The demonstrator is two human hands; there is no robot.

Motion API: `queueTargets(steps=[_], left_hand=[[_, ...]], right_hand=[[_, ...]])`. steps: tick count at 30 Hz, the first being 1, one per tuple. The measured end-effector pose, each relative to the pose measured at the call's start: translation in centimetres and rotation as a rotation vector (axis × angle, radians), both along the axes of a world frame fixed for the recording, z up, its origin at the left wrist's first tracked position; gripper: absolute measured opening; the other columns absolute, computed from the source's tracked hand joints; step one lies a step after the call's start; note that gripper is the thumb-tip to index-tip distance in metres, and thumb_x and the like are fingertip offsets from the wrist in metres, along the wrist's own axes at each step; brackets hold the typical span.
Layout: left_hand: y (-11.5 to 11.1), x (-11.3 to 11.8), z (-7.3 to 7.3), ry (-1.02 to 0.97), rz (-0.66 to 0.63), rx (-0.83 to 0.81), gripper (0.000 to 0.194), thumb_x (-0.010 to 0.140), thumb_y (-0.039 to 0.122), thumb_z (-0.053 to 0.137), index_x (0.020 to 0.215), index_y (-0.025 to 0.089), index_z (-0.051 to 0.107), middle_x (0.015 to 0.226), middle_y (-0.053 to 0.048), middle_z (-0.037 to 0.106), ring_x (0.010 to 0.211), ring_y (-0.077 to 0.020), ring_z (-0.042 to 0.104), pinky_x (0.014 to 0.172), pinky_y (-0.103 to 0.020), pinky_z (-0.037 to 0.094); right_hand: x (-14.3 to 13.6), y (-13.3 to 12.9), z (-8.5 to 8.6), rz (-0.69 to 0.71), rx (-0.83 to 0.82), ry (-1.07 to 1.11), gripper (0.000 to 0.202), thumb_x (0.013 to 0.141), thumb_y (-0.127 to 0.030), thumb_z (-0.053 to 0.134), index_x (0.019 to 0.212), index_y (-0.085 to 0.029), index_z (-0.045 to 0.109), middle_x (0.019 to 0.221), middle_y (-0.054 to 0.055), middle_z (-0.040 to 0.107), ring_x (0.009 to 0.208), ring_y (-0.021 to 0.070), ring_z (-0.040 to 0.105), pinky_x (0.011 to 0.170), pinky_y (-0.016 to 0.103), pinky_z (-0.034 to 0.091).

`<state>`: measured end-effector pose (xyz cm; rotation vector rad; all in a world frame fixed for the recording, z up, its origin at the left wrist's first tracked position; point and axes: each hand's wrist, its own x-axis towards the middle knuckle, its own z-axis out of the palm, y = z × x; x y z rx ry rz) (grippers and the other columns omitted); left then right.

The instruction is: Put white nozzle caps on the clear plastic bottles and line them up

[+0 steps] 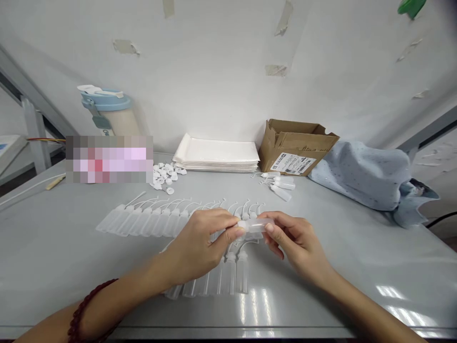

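Between my two hands a small translucent plastic bottle (256,225) lies sideways above the table. My left hand (203,240) pinches its white neck or cap end with thumb and fingers. At the other end, the thumb and fingers of my right hand (298,240) grip the bottle's base. Behind my left hand runs a row of similar bottles (143,221) with thin curved white straps at their tops. A nearer row of bottles (230,274) lies below my hands, partly covered by my left hand and forearm.
A heap of small white caps (164,175) lies back left, near a blue-lidded tumbler (116,112). Stacked white padded envelopes (217,155) stand against the wall, beside an opened cardboard box (296,147). Several loose bottles (282,190) lie before the box. Light-blue cloth (364,176) is at right.
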<state>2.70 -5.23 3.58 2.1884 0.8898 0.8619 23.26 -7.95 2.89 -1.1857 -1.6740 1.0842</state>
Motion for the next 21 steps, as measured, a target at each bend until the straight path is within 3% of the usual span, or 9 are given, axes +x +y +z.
queueTargets(steps=[4,7,15,21], left_hand=[[0.1,0.1,-0.4,-0.027,-0.039,0.189,0.022,0.092,0.016,0.047,0.08,0.012,0.065,0.066,-0.002,0.06,0.062,-0.0122,0.05,0.06,-0.026,0.039],[0.2,0.2,-0.6,-0.05,-0.033,0.191,0.021,0.092,0.016,0.048,0.08,0.012,0.065,0.068,-0.003,0.061,0.063,-0.0121,0.051,0.061,-0.026,0.041],[0.0,0.1,0.7,-0.019,0.048,-0.285,0.027,0.092,0.033,0.047,0.083,0.018,0.067,0.077,-0.001,0.066,0.072,-0.013,0.058,0.057,-0.02,0.044],[0.2,-0.1,1.4,-0.027,0.001,-0.467,0.034,0.093,0.033,0.04,0.076,0.017,0.065,0.073,-0.001,0.065,0.068,-0.0135,0.059,0.053,-0.021,0.043]], right_hand=[[0.0,0.1,0.2,0.007,-0.174,0.07,0.039,0.09,-0.048,0.048,0.067,-0.017,0.054,0.053,-0.005,0.046,0.035,0.005,0.036,0.037,0.021,0.028],[0.0,0.3,0.2,0.014,-0.258,0.092,0.046,0.09,-0.051,0.047,0.06,-0.016,0.05,0.051,-0.004,0.047,0.034,0.004,0.037,0.038,0.021,0.027],[-0.2,0.5,0.6,0.003,-0.308,0.151,0.048,0.088,-0.054,0.049,0.058,-0.016,0.05,0.047,-0.004,0.051,0.03,0.0039,0.039,0.04,0.021,0.031],[-0.2,0.5,0.7,-0.016,-0.324,0.156,0.051,0.087,-0.055,0.05,0.056,-0.016,0.052,0.045,-0.002,0.054,0.029,0.0055,0.043,0.038,0.021,0.033]])
